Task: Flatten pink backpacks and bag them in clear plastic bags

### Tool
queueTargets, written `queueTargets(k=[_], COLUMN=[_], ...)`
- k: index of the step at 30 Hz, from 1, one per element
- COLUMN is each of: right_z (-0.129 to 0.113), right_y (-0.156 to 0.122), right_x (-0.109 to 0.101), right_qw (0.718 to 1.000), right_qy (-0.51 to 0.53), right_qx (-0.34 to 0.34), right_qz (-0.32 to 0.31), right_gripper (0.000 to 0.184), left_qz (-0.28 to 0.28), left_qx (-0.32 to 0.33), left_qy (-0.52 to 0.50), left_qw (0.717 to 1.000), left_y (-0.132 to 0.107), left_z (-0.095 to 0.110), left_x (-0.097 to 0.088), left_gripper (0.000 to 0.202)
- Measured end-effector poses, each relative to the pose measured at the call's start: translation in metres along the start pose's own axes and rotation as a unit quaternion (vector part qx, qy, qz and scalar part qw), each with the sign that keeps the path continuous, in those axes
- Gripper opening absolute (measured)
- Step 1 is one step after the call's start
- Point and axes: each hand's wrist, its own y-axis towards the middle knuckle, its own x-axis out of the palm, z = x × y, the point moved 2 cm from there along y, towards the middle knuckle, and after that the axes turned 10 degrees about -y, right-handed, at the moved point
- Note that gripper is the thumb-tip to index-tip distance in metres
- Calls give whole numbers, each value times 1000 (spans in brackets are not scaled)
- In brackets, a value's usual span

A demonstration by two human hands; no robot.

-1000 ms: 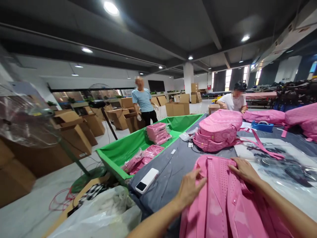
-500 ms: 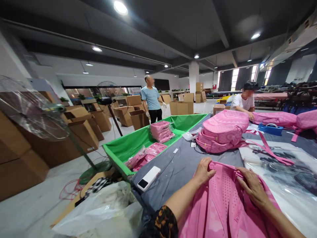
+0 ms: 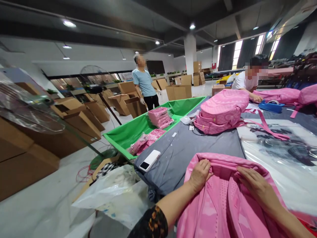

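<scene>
A pink backpack (image 3: 245,211) lies in front of me on the grey-covered table, its strap side facing up. My left hand (image 3: 201,175) is closed on the left part of its upper end, by a shoulder strap. On the right, my right hand (image 3: 255,183) grips the same end near the other strap, fingers bent over the fabric. What the fingertips pinch underneath is hidden. Just beyond stands a second pink backpack (image 3: 220,112), with a loose strap trailing to the right.
A white device with a dark screen (image 3: 150,161) lies left on the table (image 3: 170,158). A green bin (image 3: 116,135) holds bagged pink packs. Clear plastic bags (image 3: 272,158) cover the right side. A co-worker (image 3: 245,81) is near a blue tape dispenser (image 3: 271,105); another person (image 3: 145,84) stands behind the bin.
The backpack's upper end now rises and folds over behind my hands, which have moved slightly. My view has tilted down. The seated co-worker's hand is now by the tape dispenser.
</scene>
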Motion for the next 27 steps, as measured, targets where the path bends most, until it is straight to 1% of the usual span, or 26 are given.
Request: queueTargets(k=[2,3,5,6,8,9,11,14,16,18,21,23,24,25,27], right_z=[6,10,19,23,31,33,33,27,27,31,41,46,48,49,48], right_y=[15,25,46,55,67,71,71,61,56,56,62,65,66,66,64], right_x=[0,1,6,10,21,27,39,54,62,69,77,80,82,84,87], right_qw=[997,994,986,982,976,974,974,980,984,986,989,991,993,994,996], right_qy=[35,47,48,32,-19,-46,-80,-87,-84,-82,-75,-66,-61,-55,-42], right_qx=[33,48,71,80,99,108,119,105,92,87,84,81,80,77,74], right_qz=[-60,-89,-145,-169,-194,-194,-178,-144,-129,-118,-99,-80,-69,-59,-39], right_gripper=[41,42,43,42,37,35,35,42,46,46,43,41,40,39,37], left_qz=[-56,-73,-88,-93,-100,-100,-94,-90,-97,-106,-130,-146,-148,-141,-128], left_qx=[6,7,10,11,10,8,-3,-23,-37,-58,-93,-106,-105,-101,-96], left_qy=[31,37,36,37,42,44,50,52,50,49,48,48,49,44,5], left_qw=[998,997,995,995,994,994,994,994,993,991,986,982,982,984,987], left_y=[16,28,54,66,86,91,95,86,84,92,115,123,123,121,109], left_z=[-7,-10,-17,-19,-19,-18,-14,-11,-14,-19,-21,-12,-4,6,24], left_x=[-2,-1,5,9,17,21,23,20,17,12,0,-7,-9,-8,2], left_gripper=[32,30,26,25,22,21,22,37,45,43,34,37,44,55,80])
